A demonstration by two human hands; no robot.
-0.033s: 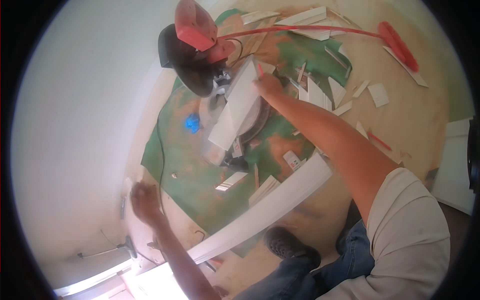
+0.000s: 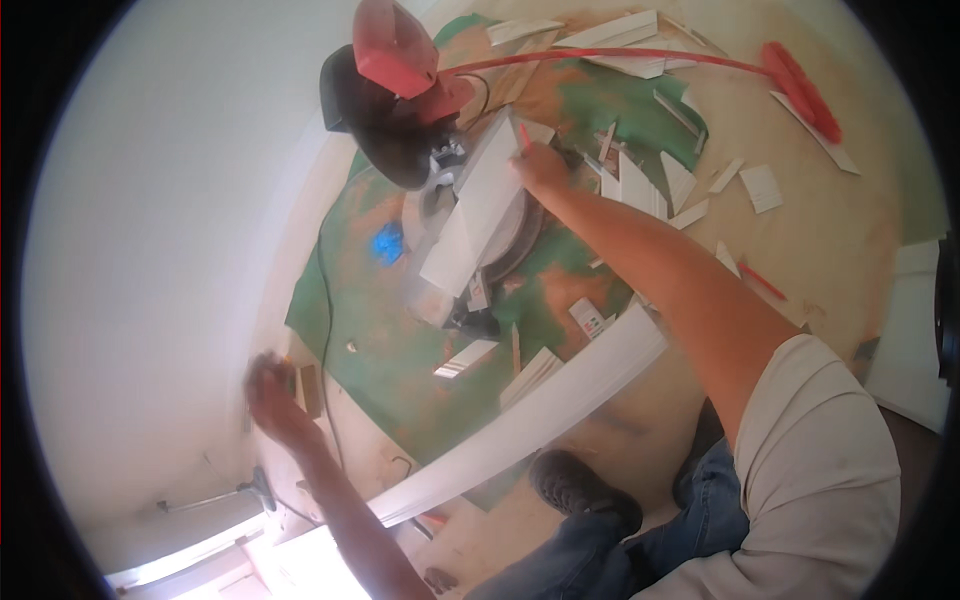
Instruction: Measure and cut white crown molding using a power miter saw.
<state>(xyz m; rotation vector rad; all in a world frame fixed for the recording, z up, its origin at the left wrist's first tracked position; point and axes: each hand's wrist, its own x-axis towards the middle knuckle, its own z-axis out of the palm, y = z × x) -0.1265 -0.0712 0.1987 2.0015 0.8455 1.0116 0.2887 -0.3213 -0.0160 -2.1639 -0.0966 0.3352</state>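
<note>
My right hand (image 2: 543, 170) is closed round a red pencil (image 2: 524, 134), whose end sticks up past the fingers. It rests by the upper right edge of a white board (image 2: 475, 215). That board lies slantwise across the bed of a mitre saw (image 2: 398, 75), whose red and black head is raised to the left. Low on the left, my left hand (image 2: 282, 405) is over the floor by the wall, its fingers blurred. A small wooden block (image 2: 307, 390) shows right beside it; whether the hand touches the block is unclear.
A long white board (image 2: 530, 400) crosses in front of my feet. White offcuts (image 2: 640, 185) lie scattered over the green sheet (image 2: 400, 370). A red-handled broom (image 2: 800, 90) lies at the back. A black cable (image 2: 325, 290) runs along the left, near a crumpled blue thing (image 2: 387, 243).
My left hand has shifted slightly left and down, and the wooden block now shows beside it. My right hand and the board on the saw stay in place; the whole view has shifted slightly.
</note>
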